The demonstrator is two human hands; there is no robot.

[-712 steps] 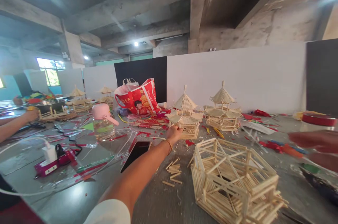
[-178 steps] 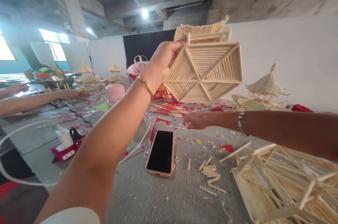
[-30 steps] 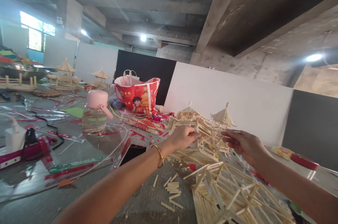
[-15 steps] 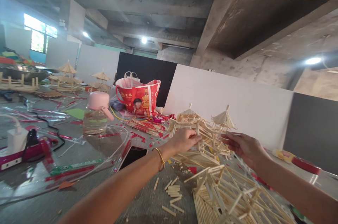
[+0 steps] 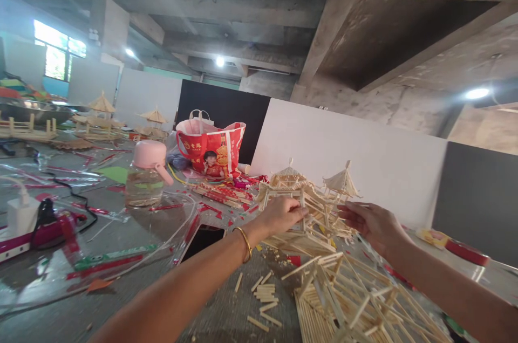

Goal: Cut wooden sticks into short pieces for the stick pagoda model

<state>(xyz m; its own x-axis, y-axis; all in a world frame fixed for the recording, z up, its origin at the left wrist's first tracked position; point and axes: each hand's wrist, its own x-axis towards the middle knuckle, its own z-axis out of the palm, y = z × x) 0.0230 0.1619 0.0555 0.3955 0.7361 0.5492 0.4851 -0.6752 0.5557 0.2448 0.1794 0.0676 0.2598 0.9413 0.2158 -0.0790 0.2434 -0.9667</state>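
Note:
My left hand [image 5: 281,214] pinches the frame of a small wooden-stick pavilion model [image 5: 301,208] that stands on the grey table. My right hand [image 5: 370,223] is at the model's right side, fingers curled and pinching a thin stick near its eaves. A second pavilion [image 5: 342,184] stands just behind. A larger open stick frame [image 5: 356,300] lies in the foreground, below both hands. Loose short sticks [image 5: 263,294] lie under my left forearm, and a dark phone [image 5: 201,236] sits left of my wrist.
A pink-lidded bottle [image 5: 146,176], a red printed bag [image 5: 210,149] and scattered red scraps lie at the left and back. A pink tool with a white plug [image 5: 24,224] sits far left. More stick models [image 5: 101,116] stand far back. A white partition [image 5: 348,154] runs behind.
Over the last second both hands have stayed on the small pavilion with hardly any shift. Some seconds before, my left hand held it up in the air; now it rests on the table.

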